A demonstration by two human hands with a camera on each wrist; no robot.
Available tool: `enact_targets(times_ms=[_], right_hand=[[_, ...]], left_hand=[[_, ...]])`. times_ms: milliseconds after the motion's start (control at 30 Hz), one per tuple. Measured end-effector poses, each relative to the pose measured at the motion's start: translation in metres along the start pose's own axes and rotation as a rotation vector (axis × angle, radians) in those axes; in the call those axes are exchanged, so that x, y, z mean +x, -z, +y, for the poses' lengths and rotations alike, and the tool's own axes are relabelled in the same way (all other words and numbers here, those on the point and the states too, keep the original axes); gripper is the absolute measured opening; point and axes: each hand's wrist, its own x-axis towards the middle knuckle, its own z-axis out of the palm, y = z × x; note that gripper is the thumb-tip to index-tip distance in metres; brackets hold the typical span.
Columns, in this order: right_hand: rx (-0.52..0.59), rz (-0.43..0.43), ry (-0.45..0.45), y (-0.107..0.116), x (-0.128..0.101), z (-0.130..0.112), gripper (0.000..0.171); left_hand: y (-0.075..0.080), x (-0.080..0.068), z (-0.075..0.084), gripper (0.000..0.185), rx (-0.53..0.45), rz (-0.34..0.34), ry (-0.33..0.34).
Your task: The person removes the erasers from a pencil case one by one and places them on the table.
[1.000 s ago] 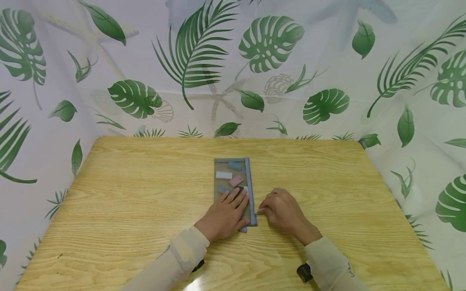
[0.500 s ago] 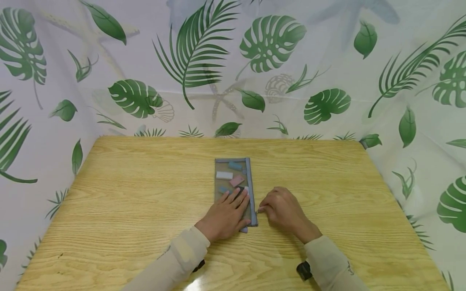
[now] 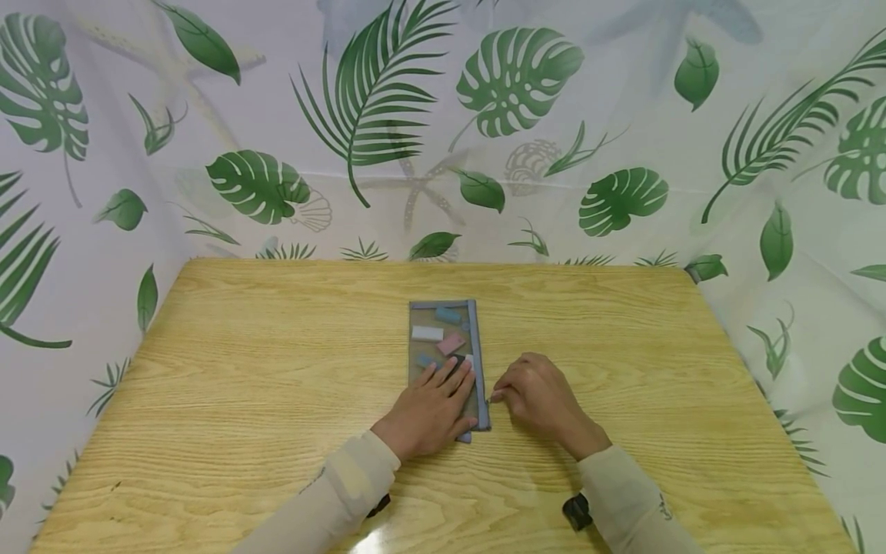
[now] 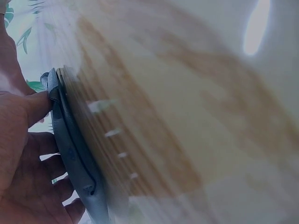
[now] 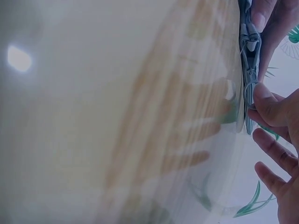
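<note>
A see-through zip pouch (image 3: 418, 315) with a grey-blue border lies flat on the table. Inside it are a white block (image 3: 427, 333), a pink block (image 3: 451, 343) and blue pieces, with a dark item partly under the fingertips. My left hand (image 3: 425, 412) lies spread over the pouch's near half, fingers straight, pressing it down and hiding that part. At the right edge, close to the near corner, my right hand (image 3: 536, 396) pinches the zipper pull (image 5: 249, 97), a ring between thumb and forefinger. Its other fingers stand apart in the right wrist view.
The wooden table (image 3: 277, 338) carries the pouch near its middle. A leaf-printed cloth (image 3: 415, 154) walls the back and both sides. A small blue tab (image 3: 464, 437) pokes out at the pouch's near end.
My right hand has shifted very slightly away from me along the zipper edge, still pinching the zipper pull. The left hand and the pouch have stayed in place.
</note>
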Motion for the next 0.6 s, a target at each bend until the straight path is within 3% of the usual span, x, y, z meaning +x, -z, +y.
enact_targets(times_ms=[600], right_hand=[[-0.006,0.015,-0.021,-0.0022,0.0054,0.0029,0.008]], left_hand=[[-0.0002,-0.0001,0.0004,0.067,-0.012,0.001,0.004]])
